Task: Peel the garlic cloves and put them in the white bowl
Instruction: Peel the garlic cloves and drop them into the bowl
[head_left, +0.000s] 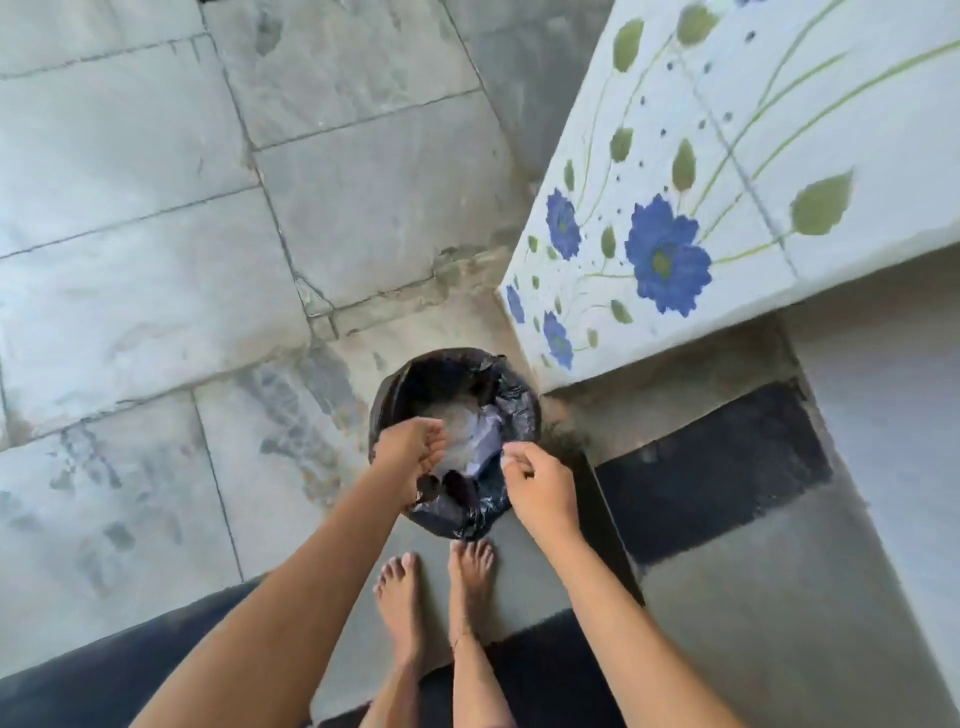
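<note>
Two hands (410, 449) (543, 491) over bin (522, 410), contents (462, 434) indistinct

Figure 1. The wearer, as I view them from my remote station: bare forearms (291, 597), bare left hand (410, 447) and right hand (540, 488); bare feet (400, 608) with pale nails; a dark garment (156, 649) (navy or black) below.

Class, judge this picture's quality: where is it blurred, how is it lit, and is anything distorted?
Head view: soft even daylight, no hard shadows; left hand and right hand over the bin are slightly smeared; floor joints bow from the wide lens.
</note>
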